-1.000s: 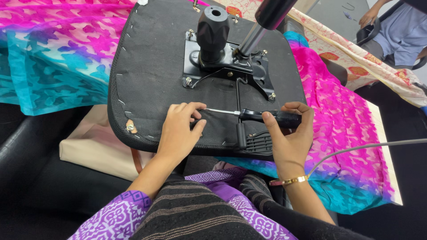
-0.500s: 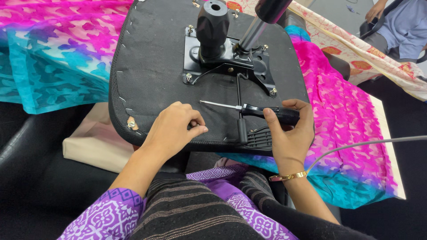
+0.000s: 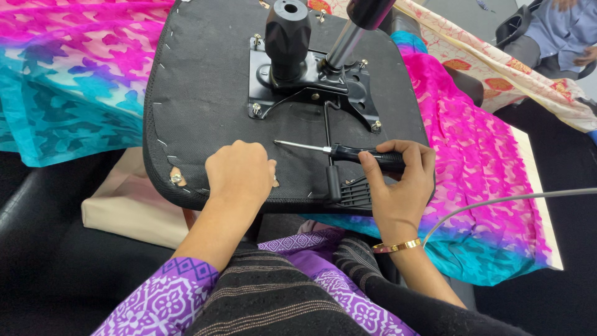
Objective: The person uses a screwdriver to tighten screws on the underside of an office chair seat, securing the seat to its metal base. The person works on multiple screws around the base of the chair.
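A chair repair spot in an office-like room

An upturned office chair seat (image 3: 205, 99) with its black metal mechanism plate (image 3: 311, 87) lies on a worktable draped in bright pink and turquoise cloth (image 3: 479, 186). A screwdriver (image 3: 348, 152) is in use. Black office chairs (image 3: 522, 25) stand around, and another person (image 3: 566, 31) sits in one at the back

Purple patterned sleeve (image 3: 168, 298), gold bangle (image 3: 398, 246)

seat underside (image 3: 205, 93) black | cloth (image 3: 74, 68) pink-turquoise patterned | screwdriver (image 3: 348, 152) black-handled
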